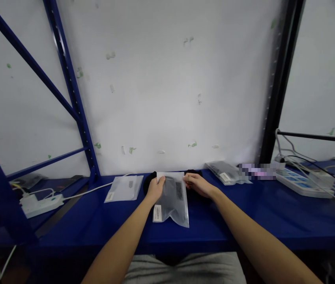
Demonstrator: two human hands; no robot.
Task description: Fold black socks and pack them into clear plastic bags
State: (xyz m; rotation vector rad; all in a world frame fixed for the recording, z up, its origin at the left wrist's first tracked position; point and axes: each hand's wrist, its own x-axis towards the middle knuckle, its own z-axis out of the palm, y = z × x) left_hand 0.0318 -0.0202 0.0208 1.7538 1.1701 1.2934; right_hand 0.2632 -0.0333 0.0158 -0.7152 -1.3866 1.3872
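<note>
Between my hands is a translucent plastic bag with a white label at its lower left and a white strip along its top. My left hand grips its upper left side, thumb on the front. At the upper right edge, the fingers of my right hand pinch the bag. What lies inside the bag is hard to make out. Black cloth-like material shows behind the bag and both hands.
On the blue table, flat plastic bags lie to the left and more labelled bags to the right. A white power strip with cables is far left. A white multi-socket unit stands right. Blue shelf posts rise at left.
</note>
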